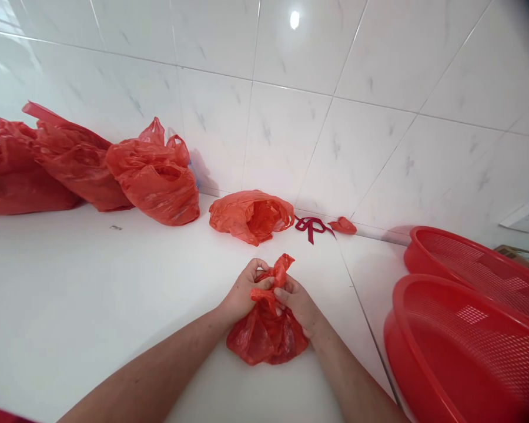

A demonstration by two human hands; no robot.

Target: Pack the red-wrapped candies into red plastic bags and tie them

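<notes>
A red plastic bag (268, 338) rests on the white tabletop in front of me, its top gathered and twisted. My left hand (249, 288) pinches the gathered neck from the left side. From the right, my right hand (294, 299) grips the same neck, thumb and fingers closed on the plastic. One end of the bag's top sticks up between my hands, and another end points left below my left thumb. What the bag contains is hidden. Just beyond my hands lies another red plastic bag (233, 211), crumpled with its mouth open.
Several filled red bags (158, 191) stand along the tiled wall at the left. A dark red ribbon (312, 224) and a small red bundle (344, 225) lie near the wall. Two red plastic baskets (401, 329) stand at the right, beside a seam in the tabletop.
</notes>
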